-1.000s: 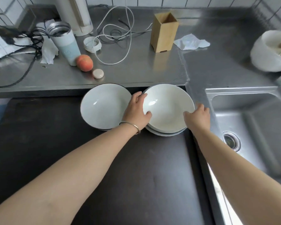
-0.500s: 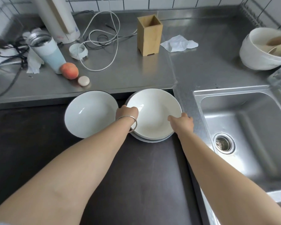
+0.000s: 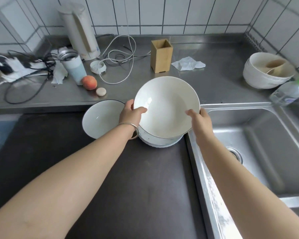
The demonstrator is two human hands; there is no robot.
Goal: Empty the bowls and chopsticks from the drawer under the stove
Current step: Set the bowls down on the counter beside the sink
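A stack of white bowls (image 3: 166, 107) is held tilted above the dark stove top (image 3: 128, 183), its lower edge close to the surface. My left hand (image 3: 130, 113), with a metal bangle on the wrist, grips the stack's left rim. My right hand (image 3: 199, 118) grips its right rim, thumb inside the top bowl. Just left of my left hand, a single white bowl with a dark rim (image 3: 101, 119) rests on the stove top. No chopsticks or drawer are in view.
The steel counter (image 3: 214, 80) behind holds an empty wooden holder (image 3: 161, 56), a peach (image 3: 89, 82), a tumbler (image 3: 73, 67), a kettle (image 3: 79, 30), cables and tissues. More white bowls (image 3: 267, 73) stand at far right. A steel sink (image 3: 259, 149) lies right of the stove.
Both hands have lifted the stack of bowls up off the stove top and tilted it toward the counter. The single bowl on the left has stayed put.
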